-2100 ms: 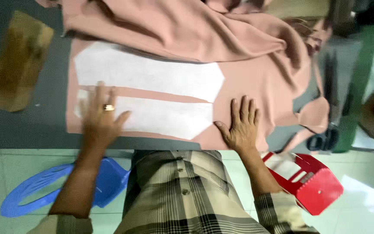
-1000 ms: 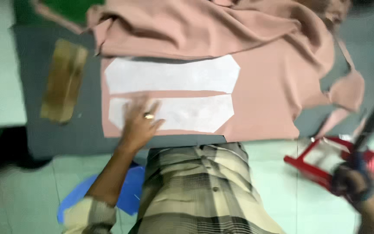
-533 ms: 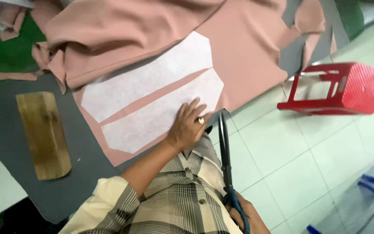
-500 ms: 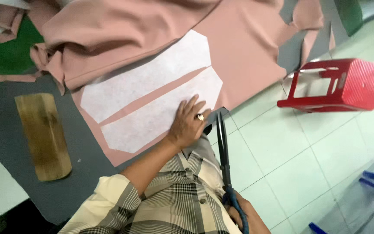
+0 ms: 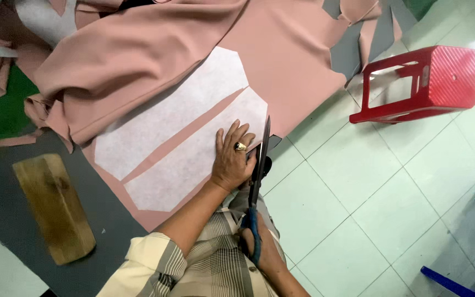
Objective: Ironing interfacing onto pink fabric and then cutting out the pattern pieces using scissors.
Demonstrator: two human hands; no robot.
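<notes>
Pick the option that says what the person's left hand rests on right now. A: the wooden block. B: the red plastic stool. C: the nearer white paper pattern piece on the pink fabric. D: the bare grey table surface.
C: the left hand lies flat on the nearer white pattern piece laid over the pink fabric, while the right hand holds the scissors beside it.

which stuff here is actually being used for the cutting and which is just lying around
In use:
- left hand, pressing the lower white pattern piece
- right hand, holding the scissors
- pink fabric

Lying about:
- wooden block
- red plastic stool, tipped over on the floor
- pink offcuts
</notes>
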